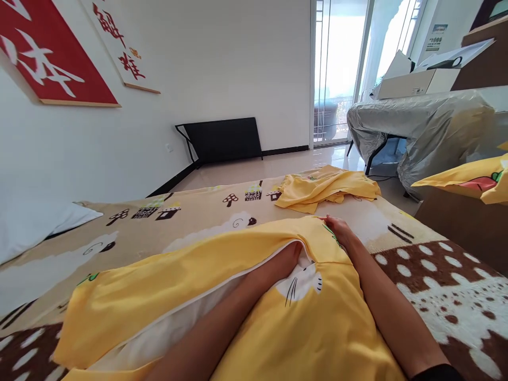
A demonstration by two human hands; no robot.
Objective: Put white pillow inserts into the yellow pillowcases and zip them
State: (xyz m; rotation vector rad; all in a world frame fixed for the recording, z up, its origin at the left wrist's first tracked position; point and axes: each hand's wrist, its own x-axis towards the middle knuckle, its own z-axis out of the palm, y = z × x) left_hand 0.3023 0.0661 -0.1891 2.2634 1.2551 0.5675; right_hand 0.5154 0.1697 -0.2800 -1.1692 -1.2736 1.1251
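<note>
A yellow cushion cover [174, 254] with a printed whiskered animal face lies across the bed in front of me. Its long opening has a white edge, and white fabric [174, 323] shows inside; whether that is lining or a pillow I cannot make out. My left hand [294, 253] reaches through the opening toward the cover's far right corner, its fingers hidden under the cloth. On the outside of that same corner, my right hand [336, 228] is closed, pinching the yellow fabric.
Crumpled yellow cloths [327, 188] lie at the bed's far edge. A patterned brown and beige blanket [210, 206] covers the bed. A white pillow [43, 227] is at left. To the right stand a brown box [456, 227] with yellow fabric on it and a plastic-covered table [420, 119].
</note>
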